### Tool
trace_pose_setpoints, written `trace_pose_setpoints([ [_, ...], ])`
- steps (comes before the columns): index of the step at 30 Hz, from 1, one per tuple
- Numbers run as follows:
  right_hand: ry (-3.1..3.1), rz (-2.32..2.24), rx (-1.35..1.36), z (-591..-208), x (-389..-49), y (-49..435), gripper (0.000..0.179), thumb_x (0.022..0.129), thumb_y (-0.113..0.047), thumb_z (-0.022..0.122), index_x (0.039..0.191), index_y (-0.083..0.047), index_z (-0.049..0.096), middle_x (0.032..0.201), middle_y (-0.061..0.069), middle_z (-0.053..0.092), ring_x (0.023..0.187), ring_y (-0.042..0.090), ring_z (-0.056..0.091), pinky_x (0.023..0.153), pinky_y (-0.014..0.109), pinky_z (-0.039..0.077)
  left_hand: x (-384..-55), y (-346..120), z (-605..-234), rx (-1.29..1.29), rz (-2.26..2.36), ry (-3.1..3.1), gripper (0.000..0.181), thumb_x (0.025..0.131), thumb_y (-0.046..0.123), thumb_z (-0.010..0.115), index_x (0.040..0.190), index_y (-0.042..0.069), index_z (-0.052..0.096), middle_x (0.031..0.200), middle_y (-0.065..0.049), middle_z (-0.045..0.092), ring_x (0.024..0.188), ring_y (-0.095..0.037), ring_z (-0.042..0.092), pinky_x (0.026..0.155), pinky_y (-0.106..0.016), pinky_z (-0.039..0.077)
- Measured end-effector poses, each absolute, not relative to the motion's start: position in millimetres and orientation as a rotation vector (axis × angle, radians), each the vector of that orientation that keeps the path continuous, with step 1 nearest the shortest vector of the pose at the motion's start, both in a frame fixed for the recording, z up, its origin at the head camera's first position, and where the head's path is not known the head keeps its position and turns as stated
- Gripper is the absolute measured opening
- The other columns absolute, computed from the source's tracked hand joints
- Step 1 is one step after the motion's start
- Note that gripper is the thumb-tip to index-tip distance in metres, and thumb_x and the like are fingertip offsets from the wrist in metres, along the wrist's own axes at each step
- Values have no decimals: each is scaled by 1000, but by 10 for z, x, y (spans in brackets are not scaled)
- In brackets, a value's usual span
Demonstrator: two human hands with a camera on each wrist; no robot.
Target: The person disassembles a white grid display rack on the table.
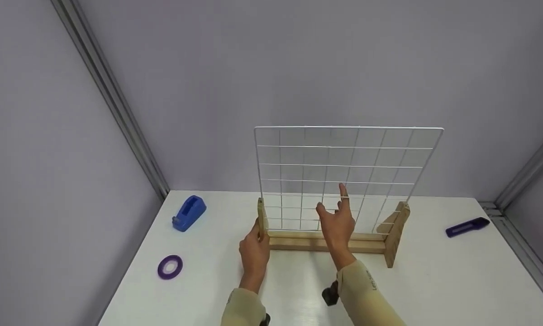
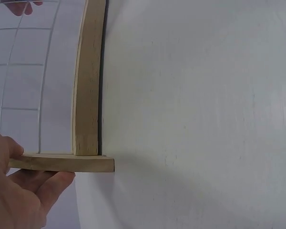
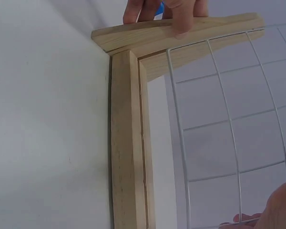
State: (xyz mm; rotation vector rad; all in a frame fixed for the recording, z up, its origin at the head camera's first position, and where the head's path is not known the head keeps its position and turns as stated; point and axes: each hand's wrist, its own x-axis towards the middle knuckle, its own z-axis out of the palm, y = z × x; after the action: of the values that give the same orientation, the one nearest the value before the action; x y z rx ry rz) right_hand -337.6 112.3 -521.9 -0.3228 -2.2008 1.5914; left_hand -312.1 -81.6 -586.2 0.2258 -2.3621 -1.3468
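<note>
A white wire grid [image 1: 349, 165] stands upright, tilted, in a wooden stand [image 1: 326, 244] with a side piece at each end. My left hand [image 1: 255, 251] grips the left side piece [image 2: 66, 163], thumb on its inner face and fingers on the outer one. Reaching to the grid's lower middle is my right hand [image 1: 337, 226], its index finger extended upward along the wires and its thumb spread to the left. In the right wrist view, part of the right hand [image 3: 282, 205] shows at the lower right, overlapping the wires.
On the white table [image 1: 294, 285], a blue tape dispenser [image 1: 189, 213] and a purple ring-shaped roll [image 1: 170, 267] lie left of the stand. A dark purple box-cutter-like tool [image 1: 467, 227] lies at right. Grey walls [image 1: 271, 68] enclose the back and sides.
</note>
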Motion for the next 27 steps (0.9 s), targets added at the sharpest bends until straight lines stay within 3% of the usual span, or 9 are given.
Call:
trace_pose_setpoints([
  [3,-2205,1615,-319,-5163,-3379,1116,78,91,-30,71,159,-34,32,154,24,46,140,41,50,96,60,54,-3109,-842,-5842,221,-1364,-2372,48,96,7,66,144,8,58,125,-18,71,112,-32,71,82,-43,63],
  [15,-2249,1542,-280,-4991,-3374,1100,85,92,-33,73,162,-29,24,153,25,47,136,43,54,103,62,49,-3124,-890,-5846,240,-1429,-2392,47,98,11,66,144,9,57,125,-19,71,110,-31,72,79,-41,63],
  [22,-2235,1541,-286,-4902,-3377,1104,85,92,-37,73,162,-35,24,158,20,43,134,42,56,104,60,49,-3113,-886,-5841,228,-1450,-2399,47,99,11,65,145,8,56,126,-19,70,111,-32,71,81,-42,63],
  [27,-2226,1523,-268,-4837,-3381,1107,87,92,-36,73,161,-39,21,152,25,48,132,43,58,101,60,51,-3113,-889,-5832,203,-1435,-2382,46,98,10,65,143,5,58,123,-20,71,107,-31,73,79,-43,63],
])
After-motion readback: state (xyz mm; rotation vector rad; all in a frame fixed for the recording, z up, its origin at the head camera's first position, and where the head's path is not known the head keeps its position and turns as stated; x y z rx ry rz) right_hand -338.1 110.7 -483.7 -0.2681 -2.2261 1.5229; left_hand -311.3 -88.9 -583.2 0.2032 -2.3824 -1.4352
